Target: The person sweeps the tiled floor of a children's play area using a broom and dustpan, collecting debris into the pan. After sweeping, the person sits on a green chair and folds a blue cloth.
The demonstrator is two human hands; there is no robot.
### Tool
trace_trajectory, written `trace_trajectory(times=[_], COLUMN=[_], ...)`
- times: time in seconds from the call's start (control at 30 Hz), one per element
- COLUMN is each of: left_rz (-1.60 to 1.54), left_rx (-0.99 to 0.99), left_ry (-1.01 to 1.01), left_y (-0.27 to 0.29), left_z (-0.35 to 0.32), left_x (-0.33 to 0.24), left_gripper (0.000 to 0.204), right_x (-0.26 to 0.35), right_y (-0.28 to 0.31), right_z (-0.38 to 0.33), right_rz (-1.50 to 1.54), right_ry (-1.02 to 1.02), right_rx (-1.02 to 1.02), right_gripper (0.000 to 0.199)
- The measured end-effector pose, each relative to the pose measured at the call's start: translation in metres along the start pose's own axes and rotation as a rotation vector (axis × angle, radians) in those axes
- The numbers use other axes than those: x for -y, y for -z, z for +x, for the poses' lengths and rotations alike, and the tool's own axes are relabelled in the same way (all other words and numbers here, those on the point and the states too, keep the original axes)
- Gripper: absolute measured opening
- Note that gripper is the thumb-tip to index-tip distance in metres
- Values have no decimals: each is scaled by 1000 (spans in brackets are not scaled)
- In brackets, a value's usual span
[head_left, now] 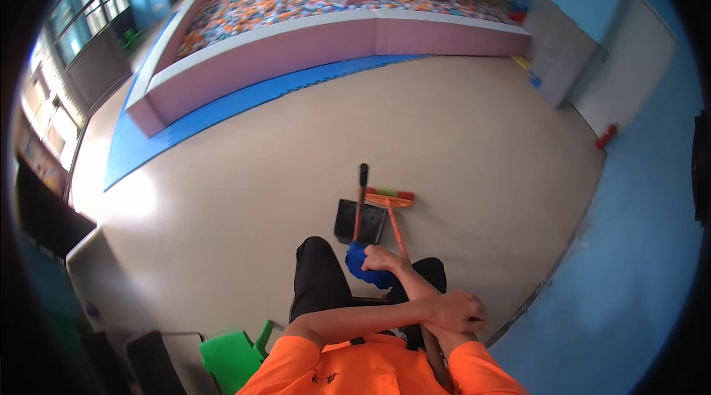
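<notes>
Right hand point(381, 259): closed on a blue cloth point(361, 265), between the knees point(315, 262). Left hand point(455, 311): laid across the right forearm point(417, 284), fingers curled; whether fully closed, cannot tell. Dustpan point(346, 219), black, on the floor point(281, 173), beyond the cloth. Broom point(396, 202), orange, red-and-green edge, beside the dustpan. Shirt point(355, 369), orange: dark lettering point(324, 378), unreadable.

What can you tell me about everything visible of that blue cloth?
The blue cloth is plain, deep blue and looks like soft fabric, crumpled into an uneven bundle. The person's right hand holds it, covering part of it. It sits in front of the body, around the gap between the black-trousered knees. In the picture its upper edge meets the dustpan; whether they touch is unclear.
</notes>
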State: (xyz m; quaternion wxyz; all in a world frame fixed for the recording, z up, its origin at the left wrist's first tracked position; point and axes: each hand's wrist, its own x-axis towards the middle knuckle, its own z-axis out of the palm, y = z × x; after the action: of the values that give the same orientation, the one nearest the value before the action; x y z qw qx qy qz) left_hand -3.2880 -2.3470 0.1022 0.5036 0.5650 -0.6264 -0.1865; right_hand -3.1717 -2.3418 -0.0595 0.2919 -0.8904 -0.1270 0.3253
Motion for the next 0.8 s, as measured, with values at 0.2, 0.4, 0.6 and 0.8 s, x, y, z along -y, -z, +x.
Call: trace_trajectory(times=[0.2, 0.4, 0.6, 0.8], left_rz=[128, 275, 245, 380], left_rx=[147, -47, -418, -706], left_ry=[200, 138, -96, 194], left_y=[-3, -10, -11, 23], left_z=[8, 0, -31, -81], left_x=[-8, -17, -5, 5], left_gripper=[31, 22, 9, 21], right_x=[13, 15, -10, -7], right_y=[5, 12, 17, 62], right_z=[-11, -13, -8, -82], right_rz=[101, 241, 894, 1806], right_ry=[-18, 2, 43, 256], right_rx=[-28, -204, -297, -384], right_gripper=[33, 36, 28, 31])
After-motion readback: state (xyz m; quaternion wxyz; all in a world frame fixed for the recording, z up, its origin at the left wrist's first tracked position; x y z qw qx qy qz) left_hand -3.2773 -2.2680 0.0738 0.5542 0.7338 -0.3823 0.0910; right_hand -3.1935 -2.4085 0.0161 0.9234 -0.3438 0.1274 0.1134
